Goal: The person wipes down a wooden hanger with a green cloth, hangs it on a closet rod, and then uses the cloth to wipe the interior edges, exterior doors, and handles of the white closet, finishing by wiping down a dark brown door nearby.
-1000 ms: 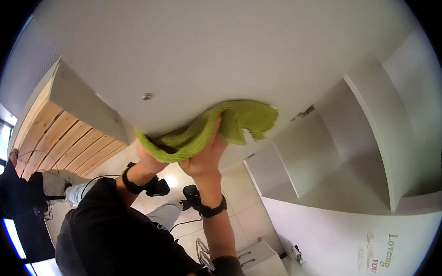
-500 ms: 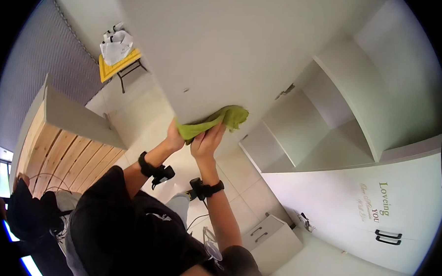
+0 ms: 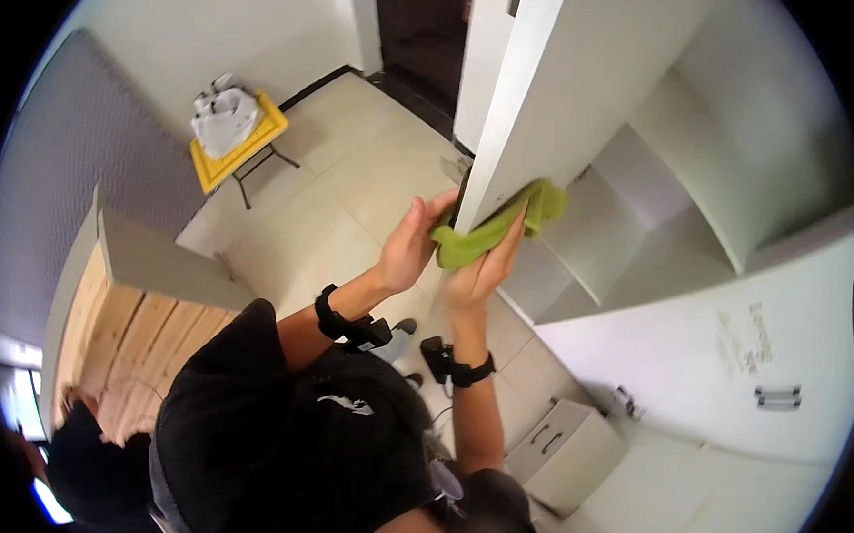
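Note:
A white cabinet door stands swung out, almost edge-on to me. My right hand presses a green cloth against its inner face, fingers laid along the fabric. One end of the cloth reaches round the door's narrow edge. On the outer side is my left hand, thumb raised and fingers stretched toward a dark strip, perhaps a handle, on the door. Its fingertips are partly hidden behind the door edge, and whether they touch the cloth is unclear.
Right of the door are cabinet shelves above white doors with dark handles. A small drawer cabinet stands below. At left are a slatted wooden bed frame, a yellow folding stool with a white bag, and another person.
The door has turned from face-on to nearly edge-on, showing a doorway behind it. Both hands and the cloth have shifted right in view. My left hand has come off the cloth, its thumb now raised.

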Demonstrator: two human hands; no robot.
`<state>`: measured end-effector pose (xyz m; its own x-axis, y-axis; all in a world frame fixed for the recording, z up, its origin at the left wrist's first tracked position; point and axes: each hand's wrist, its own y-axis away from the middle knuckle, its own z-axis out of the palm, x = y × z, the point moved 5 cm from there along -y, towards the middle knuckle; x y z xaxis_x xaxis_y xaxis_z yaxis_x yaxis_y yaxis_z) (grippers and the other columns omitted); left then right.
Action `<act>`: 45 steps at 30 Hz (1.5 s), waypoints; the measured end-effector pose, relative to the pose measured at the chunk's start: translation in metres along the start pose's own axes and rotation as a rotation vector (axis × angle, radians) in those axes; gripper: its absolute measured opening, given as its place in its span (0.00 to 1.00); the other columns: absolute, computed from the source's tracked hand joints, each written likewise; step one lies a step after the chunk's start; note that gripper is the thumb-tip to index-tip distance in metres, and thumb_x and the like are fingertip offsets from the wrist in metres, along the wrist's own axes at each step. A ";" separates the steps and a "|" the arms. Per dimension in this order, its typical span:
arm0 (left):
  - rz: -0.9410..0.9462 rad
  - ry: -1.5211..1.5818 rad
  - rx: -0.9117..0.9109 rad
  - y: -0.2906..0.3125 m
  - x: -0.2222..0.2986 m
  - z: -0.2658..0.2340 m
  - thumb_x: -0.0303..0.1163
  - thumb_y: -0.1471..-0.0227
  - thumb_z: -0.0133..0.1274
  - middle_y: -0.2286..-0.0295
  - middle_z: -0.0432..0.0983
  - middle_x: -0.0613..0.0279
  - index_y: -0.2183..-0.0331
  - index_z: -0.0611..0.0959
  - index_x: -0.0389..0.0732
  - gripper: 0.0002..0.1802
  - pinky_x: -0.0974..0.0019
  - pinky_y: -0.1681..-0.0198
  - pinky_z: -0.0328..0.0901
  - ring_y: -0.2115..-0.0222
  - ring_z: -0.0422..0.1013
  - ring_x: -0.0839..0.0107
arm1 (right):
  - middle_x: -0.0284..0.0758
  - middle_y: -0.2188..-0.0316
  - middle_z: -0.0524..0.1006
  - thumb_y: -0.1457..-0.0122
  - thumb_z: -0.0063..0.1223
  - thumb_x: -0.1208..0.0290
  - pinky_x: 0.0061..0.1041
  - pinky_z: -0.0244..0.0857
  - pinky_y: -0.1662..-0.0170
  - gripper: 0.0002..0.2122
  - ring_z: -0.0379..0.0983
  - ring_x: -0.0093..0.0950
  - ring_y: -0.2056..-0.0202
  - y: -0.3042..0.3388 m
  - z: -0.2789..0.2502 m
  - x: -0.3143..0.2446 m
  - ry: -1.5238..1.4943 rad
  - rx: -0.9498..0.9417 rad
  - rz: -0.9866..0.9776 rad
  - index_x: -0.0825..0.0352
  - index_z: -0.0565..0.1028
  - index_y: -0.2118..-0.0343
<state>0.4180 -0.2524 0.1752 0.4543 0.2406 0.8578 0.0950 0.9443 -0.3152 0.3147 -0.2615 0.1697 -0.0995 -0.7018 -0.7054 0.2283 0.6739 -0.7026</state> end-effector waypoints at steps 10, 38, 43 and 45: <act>-0.156 -0.212 -0.235 -0.010 -0.007 -0.022 0.28 0.44 0.38 0.44 0.60 0.51 0.43 0.63 0.29 0.27 0.61 0.39 0.49 0.43 0.57 0.63 | 0.53 0.47 0.64 0.39 0.37 0.70 0.35 0.58 0.46 0.25 0.67 0.44 0.50 -0.015 -0.003 -0.033 0.158 0.005 -0.149 0.79 0.55 0.41; 0.279 -0.766 -0.104 0.040 0.074 0.022 0.13 0.55 0.46 0.68 0.78 0.47 0.50 0.72 0.31 0.26 0.65 0.66 0.70 0.70 0.76 0.57 | 0.51 0.39 0.52 0.63 0.68 0.49 0.37 0.48 0.40 0.53 0.52 0.48 0.40 -0.028 -0.020 0.061 0.084 -0.294 0.266 0.74 0.49 0.39; 0.558 -1.106 -0.126 0.060 0.045 0.039 0.19 0.59 0.56 0.60 0.73 0.38 0.52 0.72 0.29 0.28 0.59 0.53 0.65 0.58 0.72 0.47 | 0.46 0.36 0.49 0.39 0.43 0.58 0.32 0.43 0.36 0.33 0.45 0.40 0.36 -0.014 -0.017 0.079 0.087 -0.113 0.160 0.72 0.47 0.37; 0.556 -1.074 -0.150 0.049 0.035 0.046 0.19 0.59 0.56 0.59 0.73 0.38 0.52 0.71 0.29 0.28 0.58 0.52 0.64 0.58 0.71 0.45 | 0.44 0.36 0.50 0.34 0.35 0.62 0.31 0.43 0.37 0.27 0.46 0.39 0.36 -0.021 -0.024 0.079 0.151 -0.063 0.166 0.71 0.48 0.37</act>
<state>0.3974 -0.1874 0.2083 -0.4913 0.7343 0.4684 0.2543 0.6352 -0.7293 0.2790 -0.3261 0.1265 -0.2105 -0.5408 -0.8144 0.1930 0.7936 -0.5769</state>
